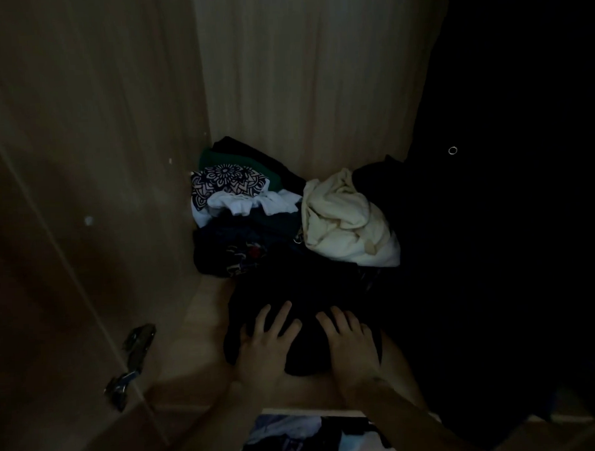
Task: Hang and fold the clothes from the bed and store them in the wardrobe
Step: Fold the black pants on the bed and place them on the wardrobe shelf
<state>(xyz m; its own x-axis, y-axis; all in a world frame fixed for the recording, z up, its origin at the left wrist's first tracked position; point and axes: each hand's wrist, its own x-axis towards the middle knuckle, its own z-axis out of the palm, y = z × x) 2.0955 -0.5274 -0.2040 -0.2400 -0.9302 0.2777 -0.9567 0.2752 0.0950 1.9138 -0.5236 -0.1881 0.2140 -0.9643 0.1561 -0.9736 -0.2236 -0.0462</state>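
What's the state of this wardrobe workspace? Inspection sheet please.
Surface: wooden shelf, bare strip at left front.
Job's things: dark garment at front; behind it a pile with patterned piece, white piece, cream piece.
Clutter: more clothes below the shelf.
Hands: left hand and right hand flat on the dark garment, fingers straight.
Cables: nothing seen.
Surroundings: dark hanging clothes at right; door hinge at left; dim light.

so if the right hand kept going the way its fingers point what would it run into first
The right hand lies flat on the dark garment, so it would first slide over more of that cloth, then probably meet the cream garment behind it; the dim light leaves depth unclear.
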